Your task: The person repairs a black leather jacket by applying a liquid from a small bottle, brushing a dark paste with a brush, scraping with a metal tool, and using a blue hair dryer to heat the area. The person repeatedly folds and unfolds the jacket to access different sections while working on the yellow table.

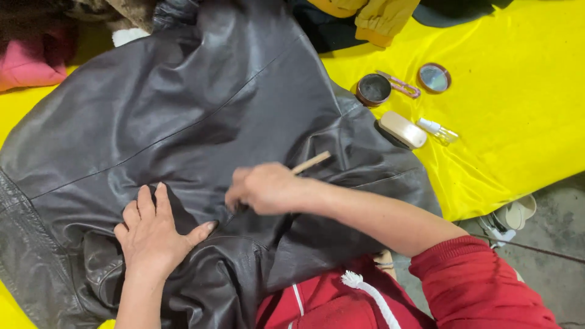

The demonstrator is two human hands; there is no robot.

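Observation:
A dark grey leather jacket (183,103) lies spread over a yellow cloth (518,122). My left hand (152,231) presses flat on the jacket's lower part, fingers apart. My right hand (265,187) is closed around a thin wooden-handled brush (312,162), its working end hidden under my fingers against the leather beside my left thumb. My sleeves are red, with a white drawstring (365,289) hanging below.
On the yellow cloth to the right lie a small open round tin (373,89), its lid (434,77), a pink clip (399,84), a cream-backed brush (402,130) and a small clear bottle (440,131). Pink fabric (30,61) lies far left. Bare concrete floor (548,237) shows at lower right.

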